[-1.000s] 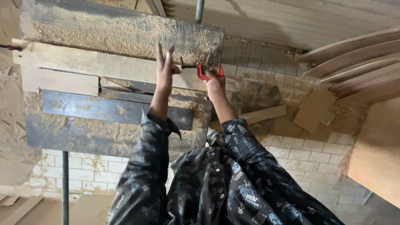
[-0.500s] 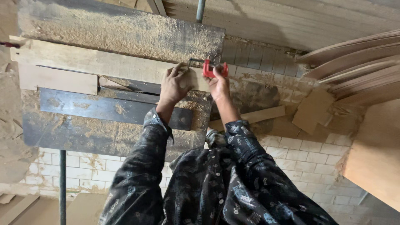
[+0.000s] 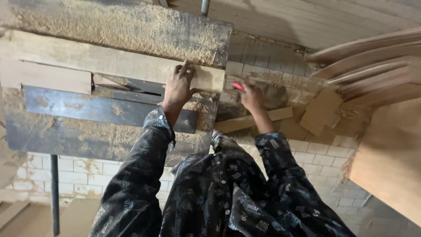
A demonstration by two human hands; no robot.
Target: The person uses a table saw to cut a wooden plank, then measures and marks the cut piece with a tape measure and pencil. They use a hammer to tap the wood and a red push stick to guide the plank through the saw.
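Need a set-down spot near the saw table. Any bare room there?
Little. The dark metal saw table lies under sawdust. The long pale wooden plank, pressed by the left hand, covers its far side. Barest is the dark strip below the plank. The right hand holds a red tool over scattered wood offcuts: crowded.

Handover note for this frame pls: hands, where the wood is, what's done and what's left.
Left hand: flat on the long plank, near its right end, on the sawdust-covered saw table.
Right hand: off the table's right edge, gripping a small red tool; kind unclear.
Short board lies beside the plank at left. Offcuts on the brick floor at right.
Done: plank laid on the table. Left: unclear from this view; no cut visible.
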